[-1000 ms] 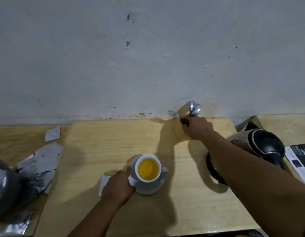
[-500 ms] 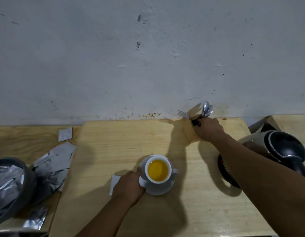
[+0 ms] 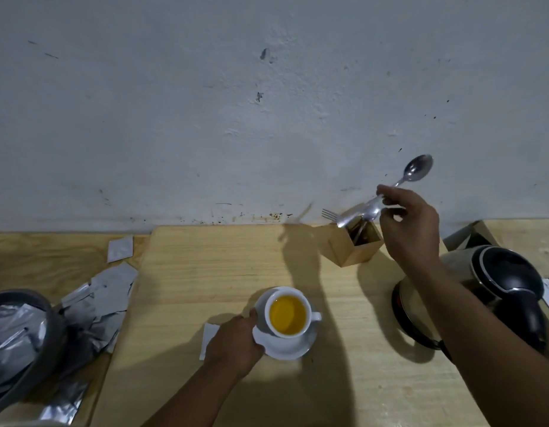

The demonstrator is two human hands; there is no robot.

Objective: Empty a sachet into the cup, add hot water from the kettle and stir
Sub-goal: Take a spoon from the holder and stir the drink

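Note:
A white cup [image 3: 311,315] full of yellow liquid stands on a white saucer [image 3: 290,349] in the middle of the wooden board. My left hand [image 3: 234,343] grips the saucer's left rim. My right hand [image 3: 410,229] is raised above the wooden cutlery box [image 3: 358,246] and pinches the handle of a metal spoon [image 3: 416,171], bowl up and to the right. The kettle [image 3: 501,288] sits on its base at the right, partly behind my right forearm. A small white sachet [image 3: 209,337] lies flat under my left hand.
A fork and other cutlery [image 3: 344,217] stick out of the box by the wall. Torn silver sachets [image 3: 108,291] litter the left table beside a grey bowl [image 3: 20,343] of foil packets. A carton [image 3: 470,235] stands behind the kettle.
My right hand has lifted a spoon up out of the cutlery box. My left hand stays on the saucer. The camera has shifted, so the scene sits further right.

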